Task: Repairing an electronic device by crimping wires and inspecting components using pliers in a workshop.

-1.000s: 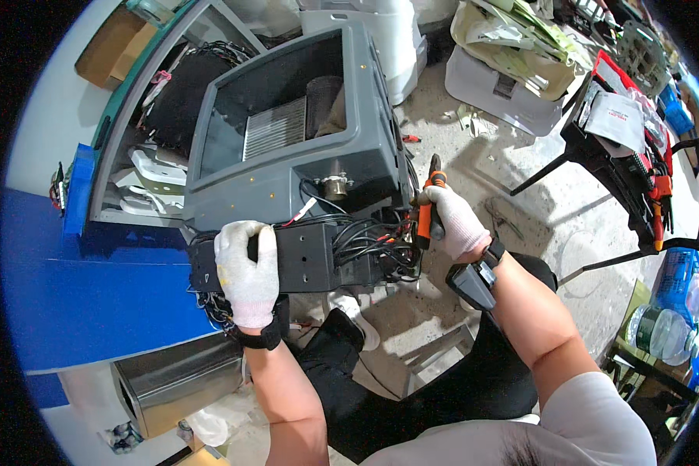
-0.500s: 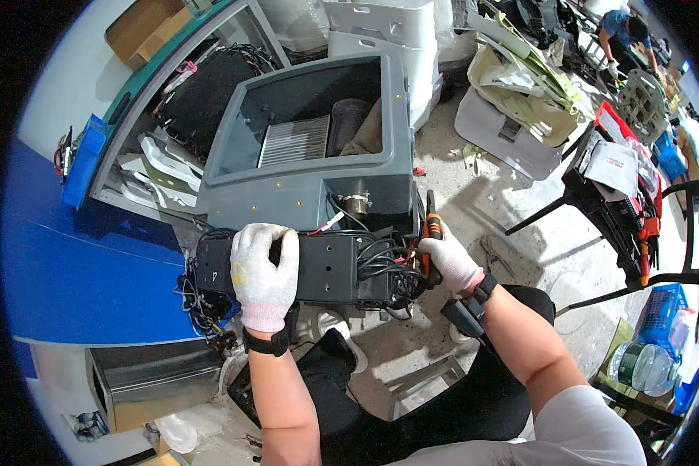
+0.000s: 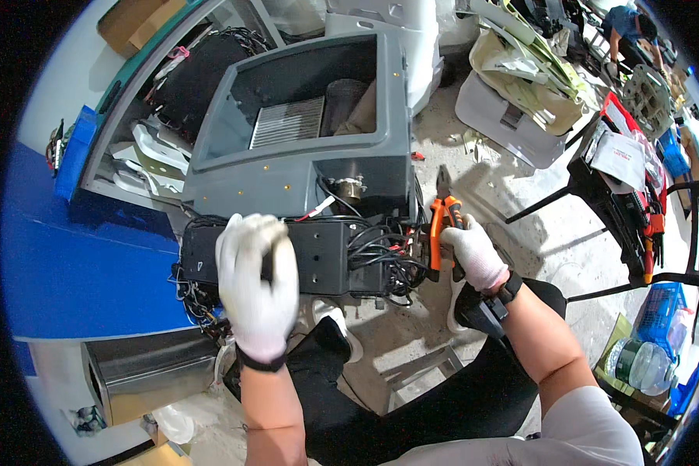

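My right hand (image 3: 475, 255), in a white work glove, grips orange-and-black pliers (image 3: 445, 213) by the handles. The jaws point away from me and the handles are spread. Over the front of a black metal box (image 3: 325, 256) is my gloved left hand (image 3: 258, 283), slightly blurred, with a gap between thumb and fingers. I see nothing held in it. Behind the box stands a large grey housing (image 3: 260, 186) with a wide opening. Bundled black cables (image 3: 380, 252) lie at the box's right end, beside the pliers. A cylindrical metal fitting (image 3: 350, 189) sits in the housing's recess.
A blue surface (image 3: 93, 272) lies to the left, with a metal-fronted box (image 3: 151, 373) below it. On the right, a black chair (image 3: 695, 233) stands near a tool-laden stand (image 3: 617, 190). White and green panels (image 3: 512, 116) are piled farther back. Another person (image 3: 629, 35) works far right.
My left hand has lifted off the box and come slightly toward me. The pliers have moved right, out from beside the cables, and their handles now show spread. The view has shifted slightly.
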A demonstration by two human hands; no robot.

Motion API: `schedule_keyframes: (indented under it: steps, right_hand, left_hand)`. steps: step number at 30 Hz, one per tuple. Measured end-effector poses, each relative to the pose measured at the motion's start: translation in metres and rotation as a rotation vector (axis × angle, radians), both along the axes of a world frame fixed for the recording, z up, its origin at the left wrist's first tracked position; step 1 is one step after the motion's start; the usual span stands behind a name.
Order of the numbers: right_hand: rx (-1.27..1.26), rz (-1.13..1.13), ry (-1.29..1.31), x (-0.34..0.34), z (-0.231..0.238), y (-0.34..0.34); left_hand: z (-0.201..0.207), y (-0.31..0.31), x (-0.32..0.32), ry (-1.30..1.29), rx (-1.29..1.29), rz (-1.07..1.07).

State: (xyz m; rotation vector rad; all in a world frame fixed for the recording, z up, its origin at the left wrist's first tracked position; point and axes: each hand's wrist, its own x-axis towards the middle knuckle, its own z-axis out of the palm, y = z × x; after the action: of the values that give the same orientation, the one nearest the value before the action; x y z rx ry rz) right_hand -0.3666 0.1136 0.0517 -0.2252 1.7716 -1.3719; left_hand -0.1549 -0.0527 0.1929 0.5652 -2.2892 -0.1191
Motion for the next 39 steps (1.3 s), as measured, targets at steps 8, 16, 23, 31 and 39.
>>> schedule_keyframes:
  steps: [8,16,23,31,39]
  right_hand:
    - [-0.097,0.297,-0.098,0.002,0.037,-0.003]
    - [-0.150,0.291,-0.123,0.000,0.035,0.005]
    - [-0.151,0.185,-0.151,0.000,0.034,0.004]
    - [-0.136,0.138,-0.105,0.001,0.045,0.001]
    - [-0.256,0.012,-0.199,0.002,0.029,-0.002]
  left_hand:
    - [-0.041,0.090,-0.040,-0.248,0.284,-0.570]
    - [-0.069,0.103,-0.050,-0.434,0.215,-0.454]
    - [-0.068,0.105,-0.053,-0.476,0.203,-0.432]
    - [-0.062,0.105,-0.052,-0.313,0.219,-0.568]
    - [-0.039,0.102,-0.041,-0.133,0.098,-0.530]
